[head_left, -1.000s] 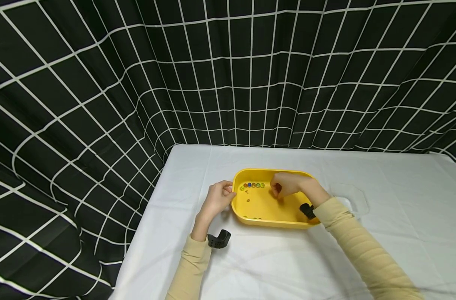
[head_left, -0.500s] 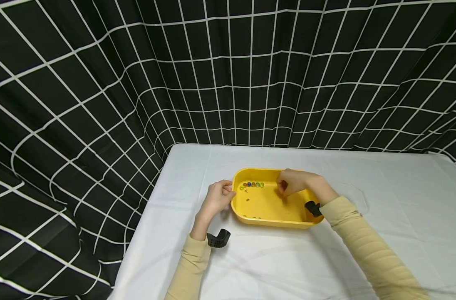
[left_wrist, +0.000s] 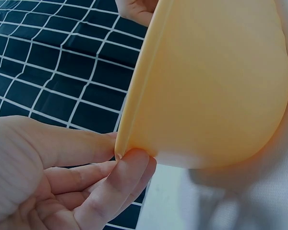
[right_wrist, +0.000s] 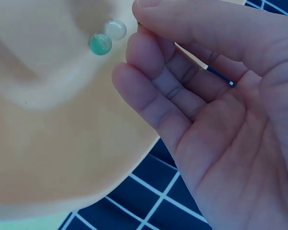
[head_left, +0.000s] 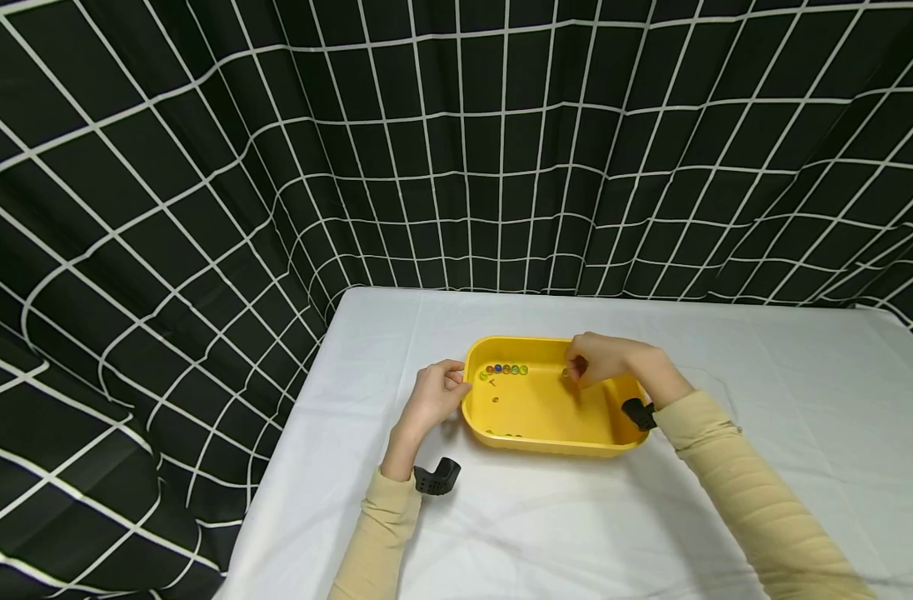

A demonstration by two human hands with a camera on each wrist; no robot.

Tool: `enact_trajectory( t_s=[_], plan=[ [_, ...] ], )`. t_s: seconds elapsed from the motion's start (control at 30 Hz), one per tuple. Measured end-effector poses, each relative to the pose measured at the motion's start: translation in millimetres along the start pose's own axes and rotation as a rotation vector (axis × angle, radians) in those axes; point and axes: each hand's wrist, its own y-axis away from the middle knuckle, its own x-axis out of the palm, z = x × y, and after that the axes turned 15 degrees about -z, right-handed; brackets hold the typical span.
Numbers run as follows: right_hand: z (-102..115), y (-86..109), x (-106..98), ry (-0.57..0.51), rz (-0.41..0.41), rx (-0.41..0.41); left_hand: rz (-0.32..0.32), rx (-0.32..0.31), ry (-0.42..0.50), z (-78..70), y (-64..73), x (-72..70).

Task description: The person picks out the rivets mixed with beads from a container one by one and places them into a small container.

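Observation:
A yellow plastic tub [head_left: 546,429] stands on the table; its outer wall fills much of the left wrist view. My left hand [head_left: 434,396] pinches its left rim between thumb and fingers. Over the tub's right half, my right hand [head_left: 599,358] reaches down with thumb and forefinger together; I cannot tell whether something small is between them. A green marble [right_wrist: 100,44] and a clear marble [right_wrist: 115,29] lie just beyond those fingertips. Several marbles [head_left: 507,369] line the back left inside the tub. A small screw [head_left: 491,382] and a tiny round metal piece [head_left: 496,400] lie nearby.
More marbles [head_left: 510,435] show along the tub's front wall inside. On the white tablecloth [head_left: 501,533], the faint outline of a transparent container [head_left: 726,385] is partly behind the right forearm. A black gridded curtain [head_left: 501,167] hangs behind and to the left.
My right hand has shifted rightward and slightly back inside the tub, and a small round thing now shows by its fingertips. The left hand stays on the rim.

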Motion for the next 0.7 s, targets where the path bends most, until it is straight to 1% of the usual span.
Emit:
enact_trajectory(
  t_s=[0.23,0.37,0.7],
  plan=[
    [-2.3,7.6,-6.9,-0.009,-0.012,-0.006,0.004,-0.003,-0.002,-0.8,0.1,-0.4],
    [-3.2,11.9,-11.4,-0.01,-0.014,0.012,0.003,-0.009,-0.003,-1.4,-0.1,0.1],
    [-11.3,18.1,-17.7,0.028,-0.026,0.033,0.001,-0.013,-0.003,0.1,-0.8,1.5]
  ],
)
